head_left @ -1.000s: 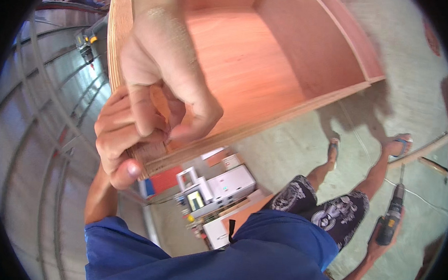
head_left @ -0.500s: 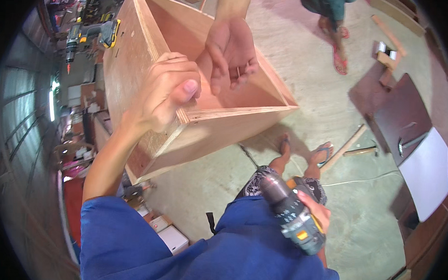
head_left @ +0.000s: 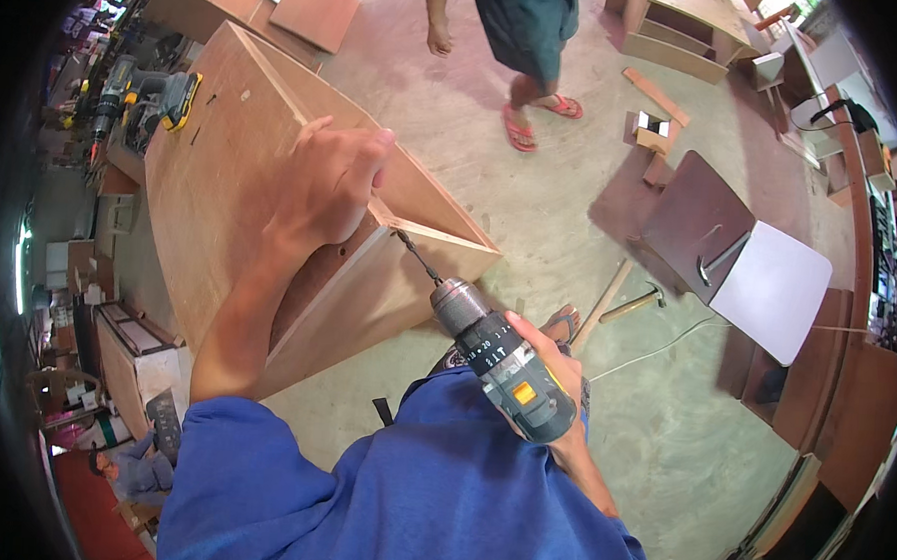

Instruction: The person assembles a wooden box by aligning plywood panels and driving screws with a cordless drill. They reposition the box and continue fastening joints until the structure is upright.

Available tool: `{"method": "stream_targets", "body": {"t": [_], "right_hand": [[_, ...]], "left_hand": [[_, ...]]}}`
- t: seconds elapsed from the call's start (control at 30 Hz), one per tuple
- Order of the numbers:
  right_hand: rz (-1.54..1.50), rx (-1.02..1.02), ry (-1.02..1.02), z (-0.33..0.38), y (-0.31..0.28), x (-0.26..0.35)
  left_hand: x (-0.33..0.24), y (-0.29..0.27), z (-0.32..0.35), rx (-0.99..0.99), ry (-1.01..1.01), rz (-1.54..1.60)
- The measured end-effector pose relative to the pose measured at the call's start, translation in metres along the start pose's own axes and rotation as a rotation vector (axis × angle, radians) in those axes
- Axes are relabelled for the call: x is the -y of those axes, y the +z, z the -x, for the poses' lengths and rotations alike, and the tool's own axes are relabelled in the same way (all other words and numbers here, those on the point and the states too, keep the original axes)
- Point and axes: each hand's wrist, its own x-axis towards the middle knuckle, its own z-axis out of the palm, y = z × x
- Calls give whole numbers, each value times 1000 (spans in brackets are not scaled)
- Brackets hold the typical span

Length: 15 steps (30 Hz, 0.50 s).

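Over at the far left, a yellow-trimmed cordless drill (head_left: 156,99) is lying along the edge of the plywood box (head_left: 222,185), which is sitting right in front of the person. Next, the left hand (head_left: 327,190) is curling at the box's near corner, its fingertips hiding, so there's no telling whether they're gripping! Rightward, a second drill (head_left: 494,347) is pointing its twist bit (head_left: 417,257) toward that corner, the right hand (head_left: 557,370) wrapping its fingers firmly around the tool. Farther right, a claw hammer (head_left: 633,305) is lying on the floor (head_left: 682,430).
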Motion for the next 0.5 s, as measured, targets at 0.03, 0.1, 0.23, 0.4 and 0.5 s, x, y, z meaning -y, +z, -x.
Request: {"method": "stream_targets", "body": {"t": [0.03, 0.1, 0.23, 0.4, 0.5], "right_hand": [[-7, -6, -5, 0, 1, -1], [-20, -10, -21, 1, 4, -2], [-32, 3, -57, 6, 11, -6], [-43, -27, -60, 3, 11, -10], [-51, 17, -73, -3, 6, -10]], "left_hand": [[0, 0, 0, 9, -12, 14], [2, 1, 1, 52, -20, -37], [3, 1, 0, 48, 5, 3], [2, 0, -3, 61, -4, 17], [0, -2, -3, 109, -46, -20]]}}
